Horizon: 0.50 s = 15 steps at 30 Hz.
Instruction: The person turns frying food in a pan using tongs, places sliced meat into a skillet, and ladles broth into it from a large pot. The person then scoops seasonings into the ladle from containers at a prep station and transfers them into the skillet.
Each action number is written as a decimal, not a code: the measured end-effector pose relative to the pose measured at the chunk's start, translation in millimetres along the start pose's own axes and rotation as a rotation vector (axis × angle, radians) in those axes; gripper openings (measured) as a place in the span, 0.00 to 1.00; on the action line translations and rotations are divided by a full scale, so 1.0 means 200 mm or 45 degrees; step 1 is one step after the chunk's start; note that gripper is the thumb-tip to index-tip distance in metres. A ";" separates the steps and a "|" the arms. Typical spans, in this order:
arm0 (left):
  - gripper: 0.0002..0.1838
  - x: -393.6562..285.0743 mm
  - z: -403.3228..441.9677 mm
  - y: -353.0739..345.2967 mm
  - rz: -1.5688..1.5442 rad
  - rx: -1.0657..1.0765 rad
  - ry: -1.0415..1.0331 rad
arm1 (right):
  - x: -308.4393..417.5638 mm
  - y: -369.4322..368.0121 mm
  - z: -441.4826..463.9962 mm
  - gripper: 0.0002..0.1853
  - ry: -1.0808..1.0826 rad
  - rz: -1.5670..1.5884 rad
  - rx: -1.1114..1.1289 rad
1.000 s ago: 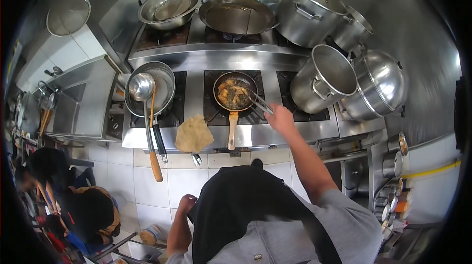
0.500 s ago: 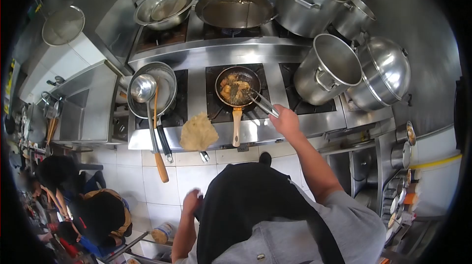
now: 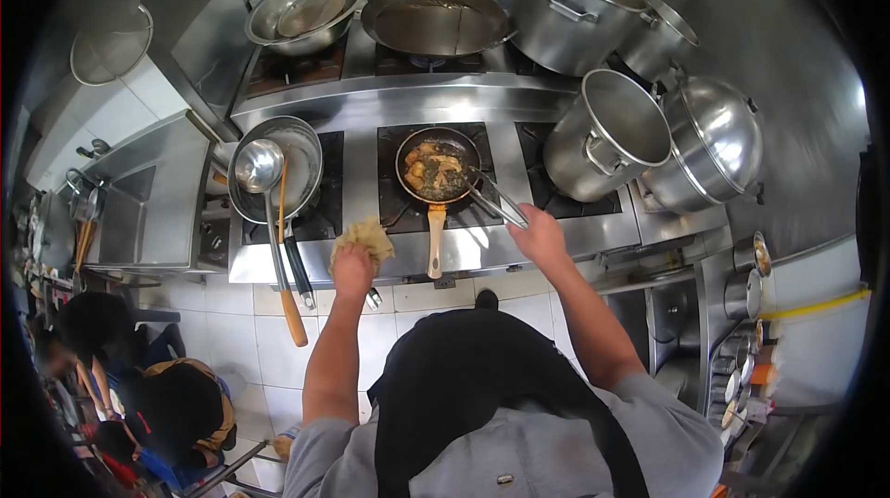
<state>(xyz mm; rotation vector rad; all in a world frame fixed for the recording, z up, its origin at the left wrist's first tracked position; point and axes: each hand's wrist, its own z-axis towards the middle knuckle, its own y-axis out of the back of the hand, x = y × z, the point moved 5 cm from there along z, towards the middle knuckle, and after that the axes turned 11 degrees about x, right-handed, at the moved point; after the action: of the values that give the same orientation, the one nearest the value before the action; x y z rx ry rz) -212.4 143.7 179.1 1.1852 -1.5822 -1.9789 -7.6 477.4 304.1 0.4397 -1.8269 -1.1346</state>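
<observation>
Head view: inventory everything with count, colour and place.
Small pan: 1, dark, middle front burner
Food pieces: several, brown, in small pan
Tongs: 1, silver, right hand
Cloth: 1, tan, stove's front edge
Larger pan: 1, grey, left front burner
Ladle: 1, silver, across larger pan
Wide pan: 1, dark, back middle
Bowl: 1, silver, back left
Hanging strainer: 1, grey, upper left
Open pots: 3, silver, stove's right
Domed vessel: 1, silver, far right
Stove: 1, silver and black, centre
Sink: 1, silver, left
Shelf items: several, mostly silver, lower right
Co-workers: 2+, dark tops, lower left
Apron: 1, black, bottom centre
Left hand: 1, bare, on cloth
Right hand: 1, bare, holding tongs
</observation>
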 end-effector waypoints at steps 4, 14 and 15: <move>0.08 -0.03 -0.01 0.03 -0.042 -0.042 -0.035 | -0.06 0.01 -0.07 0.24 -0.052 -0.025 -0.015; 0.32 -0.10 -0.15 -0.09 0.121 0.103 -0.011 | 0.01 -0.02 -0.02 0.24 0.015 -0.056 0.051; 0.31 -0.10 -0.15 -0.10 0.160 0.092 -0.004 | 0.02 -0.02 -0.01 0.24 0.020 -0.061 0.054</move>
<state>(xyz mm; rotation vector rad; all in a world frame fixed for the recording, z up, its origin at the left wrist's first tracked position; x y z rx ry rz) -173.3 146.1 168.7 1.0807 -1.6992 -1.8600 -8.7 470.4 302.9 0.5183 -1.8382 -1.1239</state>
